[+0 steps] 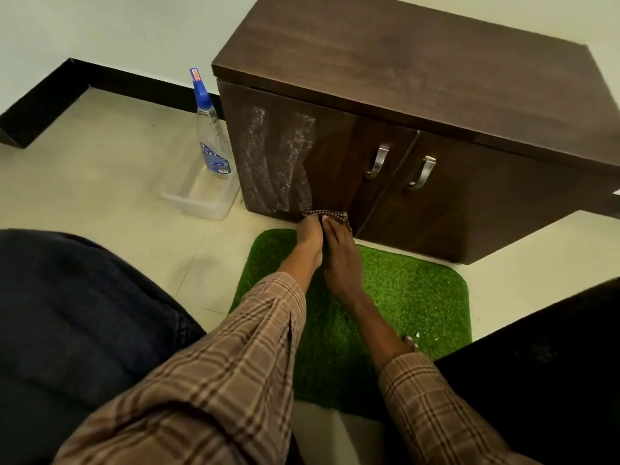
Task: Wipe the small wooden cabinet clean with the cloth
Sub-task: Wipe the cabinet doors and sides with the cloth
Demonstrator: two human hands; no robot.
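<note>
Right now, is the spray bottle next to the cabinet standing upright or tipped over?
Upright. The spray bottle stands in a clear plastic tray on the floor, blue nozzle on top, beside the cabinet.

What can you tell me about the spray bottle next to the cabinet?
The spray bottle is clear plastic with a blue nozzle on top and a blue label low on its body. It stands upright, leaning slightly, inside a shallow clear plastic tray on the floor, just left of the small wooden cabinet. No hand touches it. What liquid is left inside cannot be made out.
</note>
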